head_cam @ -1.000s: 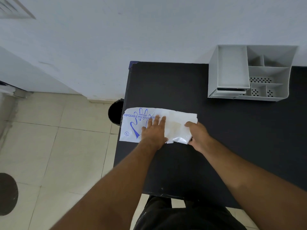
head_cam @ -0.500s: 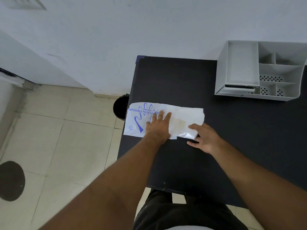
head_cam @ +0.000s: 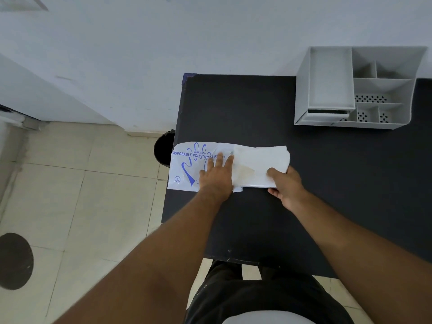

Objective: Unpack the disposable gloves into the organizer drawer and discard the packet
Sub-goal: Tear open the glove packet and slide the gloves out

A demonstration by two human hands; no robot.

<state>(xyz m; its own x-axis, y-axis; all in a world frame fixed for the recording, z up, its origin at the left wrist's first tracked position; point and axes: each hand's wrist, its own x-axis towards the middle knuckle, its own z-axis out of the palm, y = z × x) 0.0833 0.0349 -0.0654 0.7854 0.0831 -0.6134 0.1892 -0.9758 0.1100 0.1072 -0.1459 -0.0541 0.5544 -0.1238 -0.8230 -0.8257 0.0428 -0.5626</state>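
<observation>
A white glove packet (head_cam: 187, 167) with blue print lies flat at the left edge of the black table (head_cam: 257, 108), partly overhanging it. My left hand (head_cam: 216, 176) presses flat on the packet, fingers spread. A stack of clear disposable gloves (head_cam: 259, 164) sticks out of the packet's right end. My right hand (head_cam: 284, 185) grips that stack at its right corner, thumb on top and fingers beneath. The grey organizer (head_cam: 360, 90) stands at the back right, its small drawer (head_cam: 327, 114) at the lower front slightly open.
A black bin (head_cam: 164, 148) stands on the tiled floor just left of the table, below the packet. A white wall runs behind the table. A dark round patch (head_cam: 14, 260) marks the floor at far left. My dark trousers show at the table's near edge.
The glove stack has slid further right out of the packet. My right hand went from resting beside the gloves to gripping their right end. My left hand stays pressed on the packet.
</observation>
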